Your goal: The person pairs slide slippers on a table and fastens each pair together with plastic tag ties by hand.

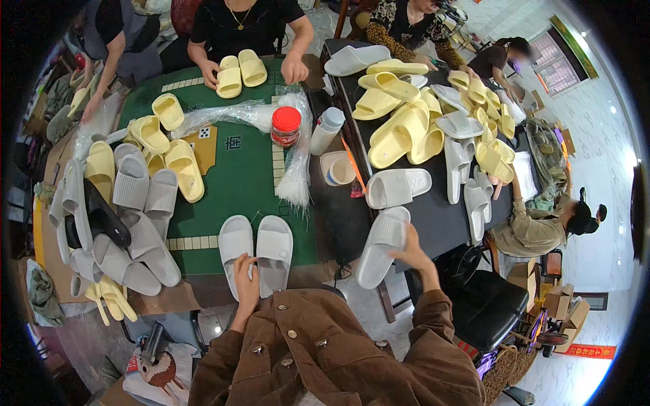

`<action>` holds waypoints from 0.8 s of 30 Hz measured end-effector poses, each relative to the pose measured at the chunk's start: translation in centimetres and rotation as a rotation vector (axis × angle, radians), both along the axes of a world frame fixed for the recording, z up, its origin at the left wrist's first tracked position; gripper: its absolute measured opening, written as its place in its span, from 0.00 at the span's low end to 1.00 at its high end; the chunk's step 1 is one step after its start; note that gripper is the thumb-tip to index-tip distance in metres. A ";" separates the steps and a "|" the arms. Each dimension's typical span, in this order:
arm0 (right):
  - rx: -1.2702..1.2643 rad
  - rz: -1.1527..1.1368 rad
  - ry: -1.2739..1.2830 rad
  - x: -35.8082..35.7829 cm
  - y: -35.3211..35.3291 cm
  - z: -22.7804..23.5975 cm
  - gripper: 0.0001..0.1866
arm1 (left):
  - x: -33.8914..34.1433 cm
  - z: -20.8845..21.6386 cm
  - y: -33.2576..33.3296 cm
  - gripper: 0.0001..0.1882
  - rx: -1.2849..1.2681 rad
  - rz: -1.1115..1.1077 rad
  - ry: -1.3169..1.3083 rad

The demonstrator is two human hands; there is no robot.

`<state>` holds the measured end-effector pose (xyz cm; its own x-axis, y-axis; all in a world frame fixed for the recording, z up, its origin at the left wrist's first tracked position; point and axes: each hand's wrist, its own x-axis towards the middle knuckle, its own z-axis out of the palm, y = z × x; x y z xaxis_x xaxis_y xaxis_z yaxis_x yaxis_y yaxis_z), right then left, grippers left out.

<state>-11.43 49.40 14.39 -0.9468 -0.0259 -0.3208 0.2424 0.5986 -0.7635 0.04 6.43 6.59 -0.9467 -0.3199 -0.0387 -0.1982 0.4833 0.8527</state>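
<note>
On the table's front edge a pair of light grey slippers stands side by side, the left slipper [236, 237] and the right slipper [275, 247]. My left hand [245, 277] is over the inner edge of the left one, its fingers drawn together; what they pinch, if anything, is too small to make out. A thin tie strand lies just beyond the pair. To the right, my right hand [414, 254] grips another grey slipper [380, 250] by its side, the thumb toward the footbed. This slipper is tilted at the near corner of the black table.
Grey and yellow slippers [145, 250] pile at the left of the green tabletop [223, 179]. A red-lidded jar [286, 127], clear plastic strands [292, 183] and a bottle [327, 128] stand ahead. More slippers [399, 135] cover the black table [413, 220]. Co-workers sit around; a black chair [491, 304] is at right.
</note>
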 end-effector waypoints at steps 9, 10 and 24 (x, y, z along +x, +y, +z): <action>0.383 -0.210 0.147 -0.5 1.7 -3.2 0.25 | 0.3 0.7 0.1 0.10 0.069 0.047 -0.019; 0.293 -0.136 0.202 -0.8 2.6 -2.8 0.17 | 0.5 0.5 -0.2 0.10 0.070 0.060 -0.025; 0.324 0.327 0.461 -11.2 1.6 1.1 0.30 | 1.0 1.2 -0.4 0.11 0.070 0.080 -0.034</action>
